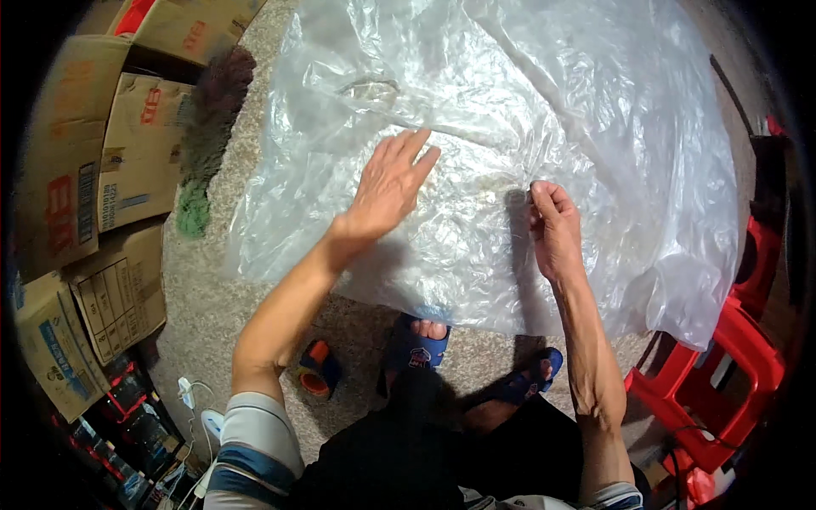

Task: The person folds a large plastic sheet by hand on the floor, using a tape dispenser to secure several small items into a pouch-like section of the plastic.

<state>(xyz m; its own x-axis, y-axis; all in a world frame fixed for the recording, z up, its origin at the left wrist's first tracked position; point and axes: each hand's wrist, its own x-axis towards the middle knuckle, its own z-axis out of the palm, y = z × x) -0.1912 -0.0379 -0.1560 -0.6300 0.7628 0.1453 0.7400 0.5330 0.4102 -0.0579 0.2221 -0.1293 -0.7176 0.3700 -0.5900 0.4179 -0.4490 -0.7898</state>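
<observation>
Left hand (389,183) is lying flat, fingers spread, pressing the clear plastic sheet (544,110) that fills the centre and upper right of the frame, over the floor (204,297). Right hand (552,225) is pinching a fold. Best keeping that palm firm while smoothing outward.

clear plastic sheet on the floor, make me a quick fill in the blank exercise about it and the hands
1. The left hand lies ____ with spread fingers on the clear crinkled plastic sheet.
2. The right hand pinches a fold of the sheet in a ____ grip.
3. The blue slide sandals peek out at the sheet's ____ edge.
4. Brown cardboard boxes are stacked on the person's ____ side.

Missing words: flat; closed; near; left
</observation>
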